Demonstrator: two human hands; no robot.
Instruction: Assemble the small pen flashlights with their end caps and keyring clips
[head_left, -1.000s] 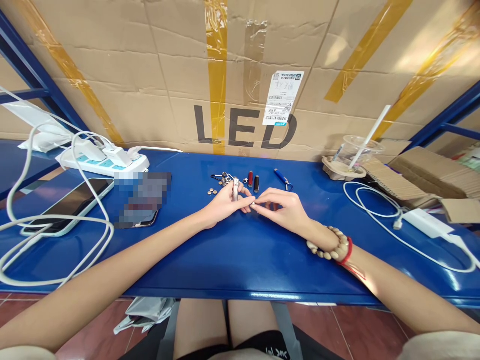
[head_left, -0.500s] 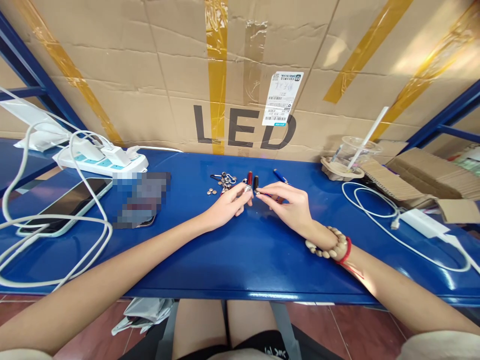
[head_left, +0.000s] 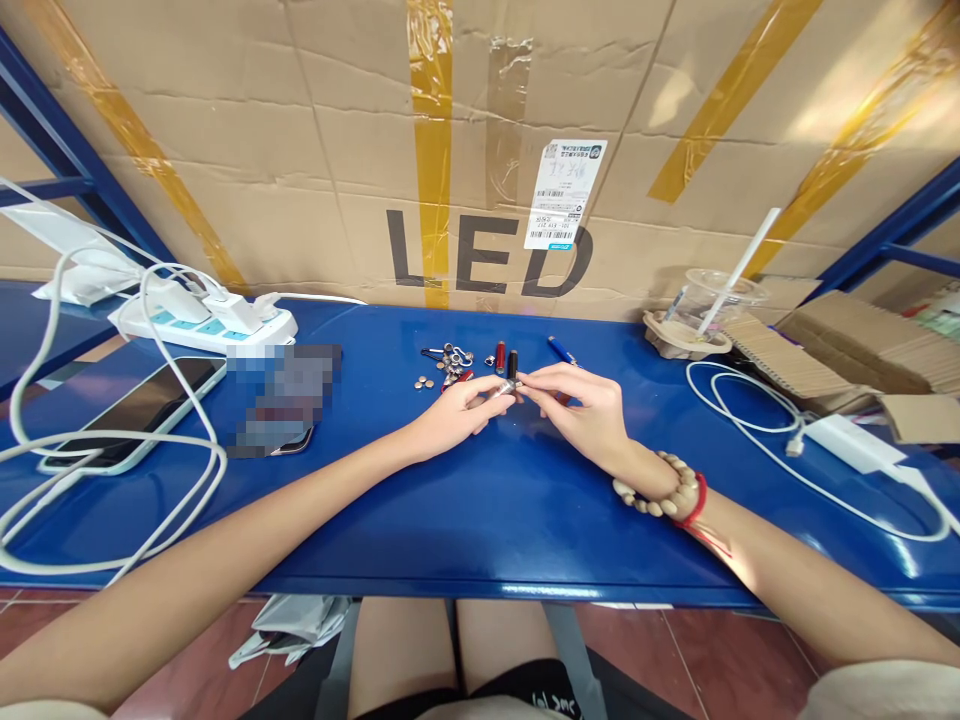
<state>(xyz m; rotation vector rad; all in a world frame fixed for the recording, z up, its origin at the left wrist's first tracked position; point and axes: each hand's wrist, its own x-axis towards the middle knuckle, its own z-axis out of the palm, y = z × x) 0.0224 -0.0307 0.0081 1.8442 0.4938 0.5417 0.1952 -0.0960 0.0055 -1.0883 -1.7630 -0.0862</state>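
My left hand (head_left: 466,408) is closed on a small silvery piece (head_left: 505,388) at the middle of the blue table. Close beside it, my right hand (head_left: 581,402) has its thumb and forefinger pinched together at the end of that piece; whatever lies between those fingertips is too small to make out. Just behind the hands are a dark red cylinder (head_left: 500,356) and a black cylinder (head_left: 512,364). A blue cylinder (head_left: 560,350) lies behind my right hand. Left of these sit metal clips and rings (head_left: 454,358) and several small round discs (head_left: 424,382).
On the left are a white power strip (head_left: 279,330), looped white cables (head_left: 217,445), a phone (head_left: 142,410) and a blurred item (head_left: 289,395). To the right stand a plastic cup (head_left: 720,300), a charger (head_left: 855,445) and cardboard (head_left: 847,340). A large carton (head_left: 330,150) rises behind.
My hands have come together, with my left hand moved slightly right and the silvery piece now reaching my right fingertips. A red piece shows beside my left hand.
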